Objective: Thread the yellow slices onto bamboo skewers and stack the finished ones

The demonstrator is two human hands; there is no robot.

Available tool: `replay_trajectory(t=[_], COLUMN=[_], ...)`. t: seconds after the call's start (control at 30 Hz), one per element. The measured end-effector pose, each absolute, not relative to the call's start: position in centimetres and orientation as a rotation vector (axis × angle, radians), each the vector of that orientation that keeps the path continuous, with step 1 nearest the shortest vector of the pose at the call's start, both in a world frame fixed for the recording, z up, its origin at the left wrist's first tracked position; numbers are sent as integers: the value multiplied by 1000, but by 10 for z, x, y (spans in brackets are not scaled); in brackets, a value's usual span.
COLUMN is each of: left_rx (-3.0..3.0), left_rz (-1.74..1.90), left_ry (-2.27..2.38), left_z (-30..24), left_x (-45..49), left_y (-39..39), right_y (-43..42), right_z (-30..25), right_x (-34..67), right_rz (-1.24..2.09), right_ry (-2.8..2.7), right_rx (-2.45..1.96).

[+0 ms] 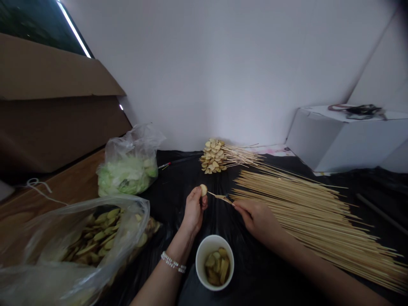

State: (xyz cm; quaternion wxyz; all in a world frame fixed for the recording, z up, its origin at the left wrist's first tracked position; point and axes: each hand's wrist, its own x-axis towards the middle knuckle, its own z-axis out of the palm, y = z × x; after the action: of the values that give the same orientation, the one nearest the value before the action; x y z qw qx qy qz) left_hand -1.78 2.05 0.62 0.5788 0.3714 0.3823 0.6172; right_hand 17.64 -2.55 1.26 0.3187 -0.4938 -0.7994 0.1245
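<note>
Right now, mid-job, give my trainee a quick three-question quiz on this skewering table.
1. True or false: the white cup is empty.
2. Which holds the skewer aimed at the pinched slice? A the left hand B the right hand C neither
3. Fill in: the heap of bare sticks lies on the person's ____ side.
Key: 1 false; 2 B; 3 right.

Nothing written can be read anywhere in the frame: no label, brand, number or sign. The cardboard box (54, 72) at upper left, the white box (344, 144) at right, the clear bag (47, 272) at lower left and the white cup (200, 263) at lower centre show only plain surfaces.
</note>
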Motion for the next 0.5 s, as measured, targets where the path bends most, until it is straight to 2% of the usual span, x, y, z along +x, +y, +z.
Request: replay_trajectory(t=[0.5], left_rx=[940], left_rz=[1417], left_ry=[932], left_z=[6], left_x=[-20], left_y=[22], right_y=[-25], right_z=[15], right_x=[176], right_rz=[343], right_ry=[-2109], right_rx=[-1301])
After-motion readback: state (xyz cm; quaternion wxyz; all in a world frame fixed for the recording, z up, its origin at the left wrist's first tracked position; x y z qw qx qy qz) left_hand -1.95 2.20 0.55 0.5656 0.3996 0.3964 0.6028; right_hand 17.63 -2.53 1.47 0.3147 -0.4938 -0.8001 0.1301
